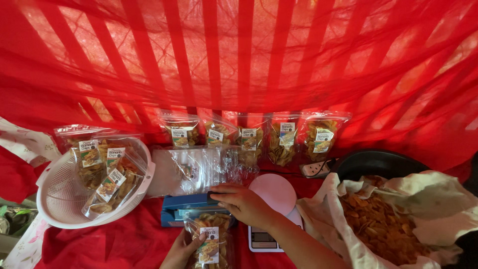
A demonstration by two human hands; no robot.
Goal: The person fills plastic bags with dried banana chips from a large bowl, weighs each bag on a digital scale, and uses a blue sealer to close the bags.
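A clear bag of chips with a small white and green label on its front lies at the near edge of the red-covered table, its top tucked under the blue heat sealer. The left hand holds the bag's left side, thumb across the plastic beside the label. The right hand rests palm-down on the sealer's dark bar, fingers closed over it, just above the bag's mouth.

Right of the sealer stands a small scale with a round white pan. A stack of empty clear bags lies behind it. Five filled, labelled bags lean in a row along the far edge against the red cloth backdrop. At the left edge a white basket holds more labelled bags. At the right edge a cloth-lined black bowl holds loose chips, with a white power strip beside it.
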